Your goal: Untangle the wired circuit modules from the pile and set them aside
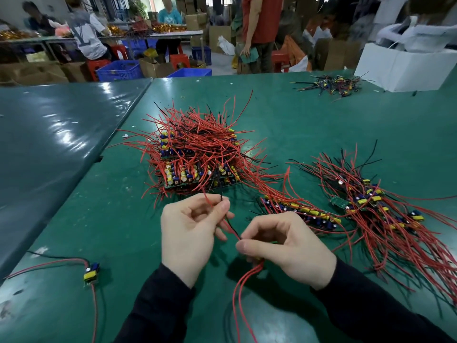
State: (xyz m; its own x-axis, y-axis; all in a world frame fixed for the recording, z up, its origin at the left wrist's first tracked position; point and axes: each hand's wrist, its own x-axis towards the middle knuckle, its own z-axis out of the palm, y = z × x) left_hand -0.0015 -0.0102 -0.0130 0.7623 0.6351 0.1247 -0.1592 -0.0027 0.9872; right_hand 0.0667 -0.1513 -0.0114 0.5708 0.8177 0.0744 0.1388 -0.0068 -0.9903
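Nearest the camera, two dark sleeves reach over the green table (309,115), and loose red leads (241,293) trail from under the right hand (284,246) toward the viewer. The right hand has its thumb and fingers curled round a small module, which is almost wholly hidden in the palm, so its facing cannot be told. From that grip a red and a black wire (232,227) run up and to the left, their long axis slanting toward the pile (195,154); the left hand (190,231) pinches them near its fingertips, close to the pile's near edge. The two hands sit near each other, just short of the pile. The pile is a heap of green boards with yellow and blue parts, its red wires splaying outward in all directions. Right of the pile lies a row of sorted modules (366,209), their wires fanning toward the lower right. Left of the pile and nearer the camera, a single module (91,272) lies alone. Far right of the pile, a small wire heap (331,85) lies beside a white box (405,68).
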